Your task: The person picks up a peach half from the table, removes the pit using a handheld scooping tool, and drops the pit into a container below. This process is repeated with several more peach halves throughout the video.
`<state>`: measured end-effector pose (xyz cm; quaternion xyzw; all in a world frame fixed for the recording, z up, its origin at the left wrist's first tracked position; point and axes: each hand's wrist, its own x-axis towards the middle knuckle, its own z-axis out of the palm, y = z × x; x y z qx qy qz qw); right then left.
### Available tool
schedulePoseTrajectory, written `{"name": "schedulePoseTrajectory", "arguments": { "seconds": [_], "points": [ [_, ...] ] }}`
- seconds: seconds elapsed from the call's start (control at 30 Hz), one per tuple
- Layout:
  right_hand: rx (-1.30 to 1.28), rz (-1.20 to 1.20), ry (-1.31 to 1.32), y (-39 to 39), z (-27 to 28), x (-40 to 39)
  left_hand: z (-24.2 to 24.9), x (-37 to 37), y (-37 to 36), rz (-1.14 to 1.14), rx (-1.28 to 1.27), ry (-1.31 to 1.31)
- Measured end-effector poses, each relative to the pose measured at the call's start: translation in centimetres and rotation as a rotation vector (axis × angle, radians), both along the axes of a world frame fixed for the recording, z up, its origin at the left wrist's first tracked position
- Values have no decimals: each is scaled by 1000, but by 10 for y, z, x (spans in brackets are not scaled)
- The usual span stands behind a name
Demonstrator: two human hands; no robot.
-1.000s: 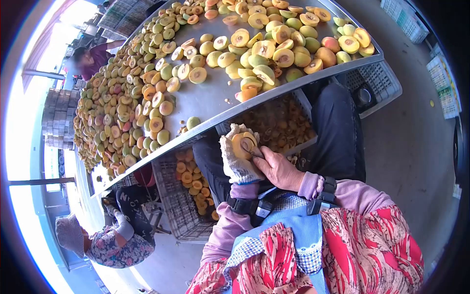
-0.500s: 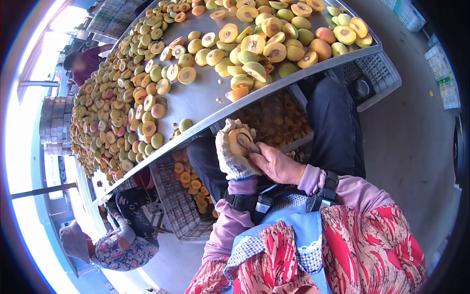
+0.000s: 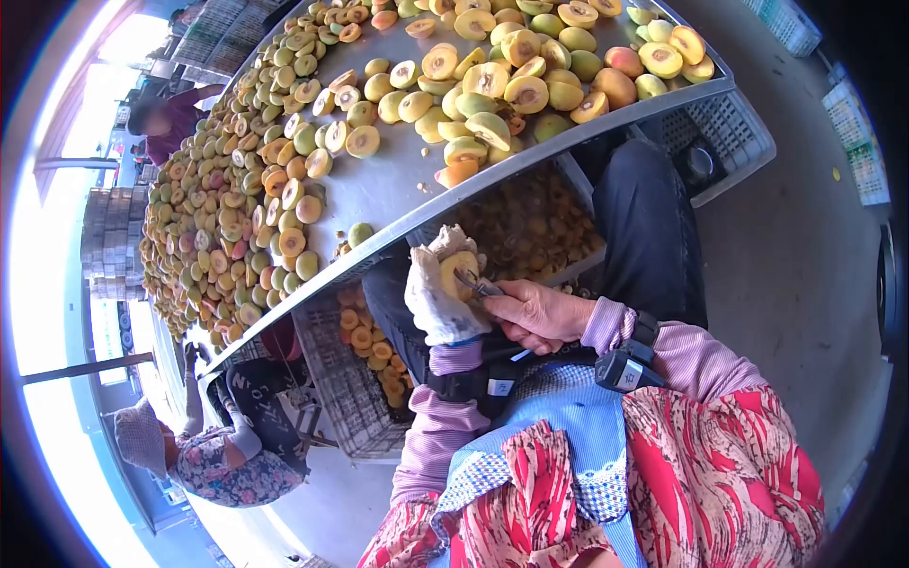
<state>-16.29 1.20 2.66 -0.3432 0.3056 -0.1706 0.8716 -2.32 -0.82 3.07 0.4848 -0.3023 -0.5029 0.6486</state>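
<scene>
My left hand, in a white work glove, is closed around a halved peach with its cut face turned to the right. Bare, my right hand grips a small metal pitting tool with a curved loop-like head. The tool's tip lies over the middle of the cut face. Both hands are above my lap, just in front of the metal table's raised edge. My fingers hide most of the tool's handle.
Many halved peaches cover the table. Beneath it, one crate holds peach halves and a bin holds darker scraps. A grey crate stands at right. Co-workers sit at left and far left.
My right hand has turned and drawn back slightly, so the tool's head now shows over the peach's cut face. The gloved hand with the peach has shifted a little left.
</scene>
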Motion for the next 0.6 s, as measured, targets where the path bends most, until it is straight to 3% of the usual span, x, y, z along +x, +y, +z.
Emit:
{"name": "schedulePoseTrajectory", "arguments": {
  "seconds": [0.07,0.27,0.33,0.37,0.4,0.47,0.53,0.57,0.6],
  "points": [
    [-53,40,37,-1,0,-6,11,8,-4,-230,289,372],
    [-174,217,136,-3,-1,-13,10,17,0,-368,411,219],
    [-53,270,150,-7,1,-16,9,21,5,-452,271,-231],
    [70,322,165,-8,2,-18,9,21,9,-482,187,-327],
    [69,320,166,-9,0,-19,7,23,8,-562,-178,-678],
    [216,392,61,-8,-7,-17,11,26,7,-622,-282,-848],
    [254,376,16,-5,-10,-20,15,32,3,-765,269,-352],
    [276,348,-108,-2,-11,-21,11,28,3,-679,231,-5],
    [297,321,-233,-1,-11,-22,7,24,4,-596,244,94]
  ]
}}
